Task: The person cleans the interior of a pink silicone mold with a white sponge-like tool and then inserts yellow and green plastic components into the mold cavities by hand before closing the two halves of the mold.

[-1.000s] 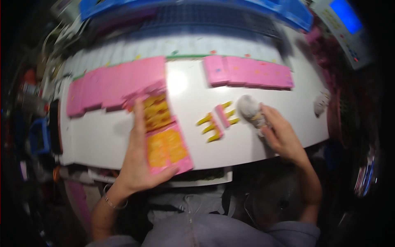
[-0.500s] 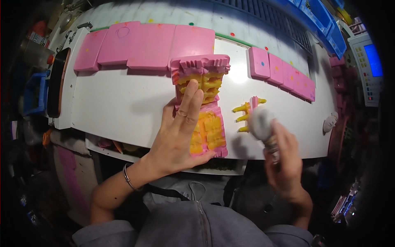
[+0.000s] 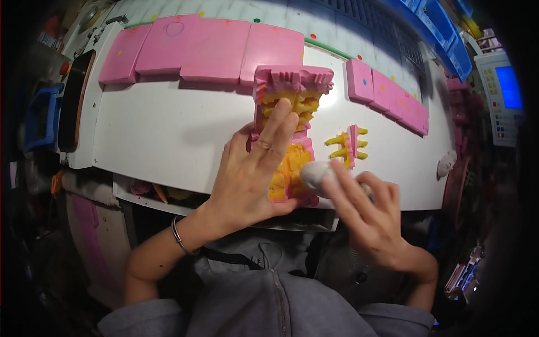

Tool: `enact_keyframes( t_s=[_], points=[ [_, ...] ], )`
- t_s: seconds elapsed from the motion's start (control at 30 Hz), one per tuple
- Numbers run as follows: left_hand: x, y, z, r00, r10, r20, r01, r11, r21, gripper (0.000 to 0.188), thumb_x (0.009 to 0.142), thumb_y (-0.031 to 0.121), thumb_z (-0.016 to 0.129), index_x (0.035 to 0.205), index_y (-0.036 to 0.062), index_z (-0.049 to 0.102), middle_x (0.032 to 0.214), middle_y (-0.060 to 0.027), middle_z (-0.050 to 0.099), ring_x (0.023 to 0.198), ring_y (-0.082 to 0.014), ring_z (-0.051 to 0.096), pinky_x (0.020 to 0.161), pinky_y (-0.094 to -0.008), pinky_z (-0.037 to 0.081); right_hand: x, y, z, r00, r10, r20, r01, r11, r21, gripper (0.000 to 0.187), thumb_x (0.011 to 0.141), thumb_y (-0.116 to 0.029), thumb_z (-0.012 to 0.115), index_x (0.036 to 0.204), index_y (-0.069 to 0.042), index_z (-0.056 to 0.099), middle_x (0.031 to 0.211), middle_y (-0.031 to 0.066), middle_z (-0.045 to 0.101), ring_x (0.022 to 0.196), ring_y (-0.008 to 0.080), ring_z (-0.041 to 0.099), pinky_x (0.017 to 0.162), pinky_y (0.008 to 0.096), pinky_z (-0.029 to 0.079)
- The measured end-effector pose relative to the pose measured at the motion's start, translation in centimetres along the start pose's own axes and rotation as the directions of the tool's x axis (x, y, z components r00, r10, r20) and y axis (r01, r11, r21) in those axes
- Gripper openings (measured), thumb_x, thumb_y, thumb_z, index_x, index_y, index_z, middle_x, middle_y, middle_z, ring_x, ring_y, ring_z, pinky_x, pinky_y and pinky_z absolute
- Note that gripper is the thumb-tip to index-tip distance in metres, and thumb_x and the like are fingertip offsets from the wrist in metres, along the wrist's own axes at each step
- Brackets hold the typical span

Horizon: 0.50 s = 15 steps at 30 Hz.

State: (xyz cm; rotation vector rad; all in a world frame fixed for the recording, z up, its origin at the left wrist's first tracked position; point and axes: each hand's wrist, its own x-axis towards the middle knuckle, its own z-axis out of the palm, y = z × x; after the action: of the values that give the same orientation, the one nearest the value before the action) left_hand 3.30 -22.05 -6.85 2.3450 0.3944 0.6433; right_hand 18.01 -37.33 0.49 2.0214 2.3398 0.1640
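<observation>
Mold: pink with yellow insides [image 3: 298, 154], spread in two halves at the worktop's [image 3: 157, 129] near edge, the far half tipped up. Can't tell how much of it actually rests on the surface.
Mold feel: I'd guess rubbery, bendy and pretty light; powdery or slick, no idea. The thin yellow ridges look like the bits that could tear, so I'd grab the thick pink rim.
Left hand: has the mold [image 3: 247, 174], two fingers laid over the far half's yellow, thumb down by the near edge.
Right hand: fingers curled round a pouch [image 3: 368, 216], palm facing down-ish.
Pouch: whitish, rounded [image 3: 316, 174], right at the near half's right edge. Touching or just above? Can't tell. Looks soft, tbh.
Prongs: yellow with pink strips [image 3: 352, 146], just right of the mold.
Pink blocks: big ones back left [image 3: 216, 50], smaller row back right [image 3: 387, 96].
Hidden stuff: left hand covers part of both halves, fingers hide the pouch's back end, blue bins [image 3: 438, 28] cut off up top, outer rim goes black.
</observation>
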Motion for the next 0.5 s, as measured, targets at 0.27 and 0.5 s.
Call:
enact_keyframes(
  t_s=[0.27, 0.5],
  points=[
    [-0.1, -0.3, -0.1, 0.998, 0.012, 0.064, -0.014, 1.000, 0.024, 0.117, 0.050, 0.030, 0.083, 0.143, 0.0038, 0.015, 0.148, -0.0199, 0.016, 0.118, -0.0364, 0.038, 0.093, -0.0409, 0.033, 0.4, 0.0, 0.3, 0.999, 0.027, -0.037, -0.026, 0.999, 0.040, 0.049, 0.074, -0.010, 0.057, 0.123, -0.009, 0.055, 0.127, 0.0076, 0.053, 0.086, 0.0216, 0.051, 0.062, 0.0268, 0.036],
    [0.4, -0.2, 0.1, 0.997, 0.066, 0.040, -0.064, 0.996, -0.058, 0.121, 0.049, 0.029, 0.084, 0.143, 0.0034, 0.012, 0.147, -0.0199, 0.016, 0.119, -0.0357, 0.038, 0.093, -0.0410, 0.034, 0.1, -0.4, 2.6, 0.999, 0.009, -0.053, -0.012, 0.998, -0.056, 0.050, 0.075, -0.010, 0.054, 0.125, -0.010, 0.053, 0.130, 0.0077, 0.051, 0.088, 0.0232, 0.052, 0.062, 0.0268, 0.038]
  ],
)
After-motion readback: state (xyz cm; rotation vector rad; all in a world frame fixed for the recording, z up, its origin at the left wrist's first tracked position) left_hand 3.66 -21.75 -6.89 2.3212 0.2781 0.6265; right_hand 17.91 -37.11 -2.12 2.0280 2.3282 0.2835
